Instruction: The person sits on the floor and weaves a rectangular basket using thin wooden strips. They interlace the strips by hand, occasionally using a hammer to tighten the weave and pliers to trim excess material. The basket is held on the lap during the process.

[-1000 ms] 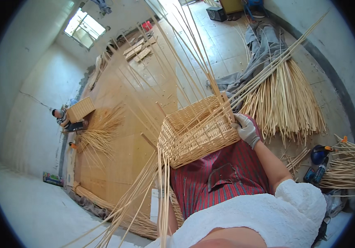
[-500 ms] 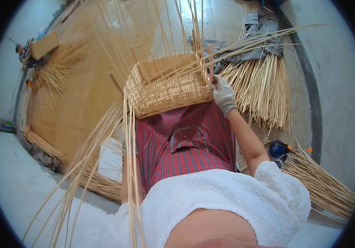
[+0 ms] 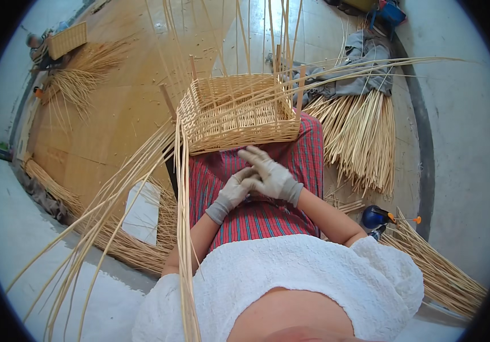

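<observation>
A half-woven wicker basket (image 3: 242, 139) rests on my lap over a red striped apron (image 3: 265, 223). Long loose canes rise from its far side, trail left and cross over its opening. Wooden stakes (image 3: 301, 94) stand at its corners. My left hand (image 3: 232, 191) and my right hand (image 3: 273, 175), both in pale gloves, meet just below the basket's near edge, neither gripping it. My right hand has its fingers stretched out and parted. The left hand's fingers reach against the right one, open, their tips partly hidden. No cane shows in either hand.
A thick bundle of canes (image 3: 364, 137) lies to the right, partly under grey cloth (image 3: 364, 57). Another bundle (image 3: 433, 262) lies lower right beside a blue and orange tool (image 3: 377, 216). More canes (image 3: 131, 245) lie left. Far left, a person (image 3: 41, 51) sits by another basket (image 3: 67, 41).
My right hand has let go of the basket's right corner stake and come down to the middle. My left hand has come from behind the loose canes to meet it.
</observation>
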A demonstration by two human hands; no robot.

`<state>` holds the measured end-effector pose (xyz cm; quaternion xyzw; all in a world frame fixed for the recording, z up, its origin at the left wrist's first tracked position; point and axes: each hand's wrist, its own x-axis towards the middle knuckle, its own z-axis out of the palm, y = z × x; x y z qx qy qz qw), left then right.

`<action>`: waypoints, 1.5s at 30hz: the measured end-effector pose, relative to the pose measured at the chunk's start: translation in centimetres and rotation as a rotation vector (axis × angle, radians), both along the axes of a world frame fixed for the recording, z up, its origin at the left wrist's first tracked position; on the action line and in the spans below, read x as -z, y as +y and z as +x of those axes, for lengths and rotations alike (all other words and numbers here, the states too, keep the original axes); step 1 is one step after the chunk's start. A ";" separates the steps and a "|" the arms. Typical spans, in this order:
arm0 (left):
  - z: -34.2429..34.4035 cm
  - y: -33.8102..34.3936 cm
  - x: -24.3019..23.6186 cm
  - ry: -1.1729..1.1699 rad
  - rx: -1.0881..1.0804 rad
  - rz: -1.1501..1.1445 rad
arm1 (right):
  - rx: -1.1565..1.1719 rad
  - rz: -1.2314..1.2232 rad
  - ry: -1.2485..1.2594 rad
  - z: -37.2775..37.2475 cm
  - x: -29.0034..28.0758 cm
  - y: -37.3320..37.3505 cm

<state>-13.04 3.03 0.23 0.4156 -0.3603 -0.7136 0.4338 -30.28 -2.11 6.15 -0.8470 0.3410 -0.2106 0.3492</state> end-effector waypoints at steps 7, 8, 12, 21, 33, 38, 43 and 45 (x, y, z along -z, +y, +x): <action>7.5 2.3 -0.4 0.054 -0.142 0.138 | -0.106 0.342 0.353 0.0 -2.4 -1.1; 9.5 2.5 -1.0 0.007 -0.291 0.056 | -0.118 0.294 0.521 -1.1 -2.3 -2.9; 13.1 1.5 -8.0 -0.496 -0.564 -0.376 | 0.196 -0.136 0.310 -5.5 -3.0 -8.4; 19.9 -17.0 -10.6 -0.546 -0.733 -0.518 | 0.271 -0.578 0.399 8.3 -11.9 -17.5; 21.6 -19.0 -7.2 -0.245 -0.553 -0.471 | 0.333 -0.314 0.360 -10.9 -14.7 -26.0; 22.1 -19.6 -6.8 -0.261 -0.640 -0.471 | 0.331 -0.173 0.349 -12.0 -13.5 -24.3; 22.1 -19.8 -7.4 -0.369 -0.651 -0.476 | 0.299 -0.326 0.295 -11.4 -12.5 -23.6; 21.8 -19.5 -7.6 -0.374 -0.615 -0.429 | 0.255 -0.389 0.278 -11.1 -12.1 -23.6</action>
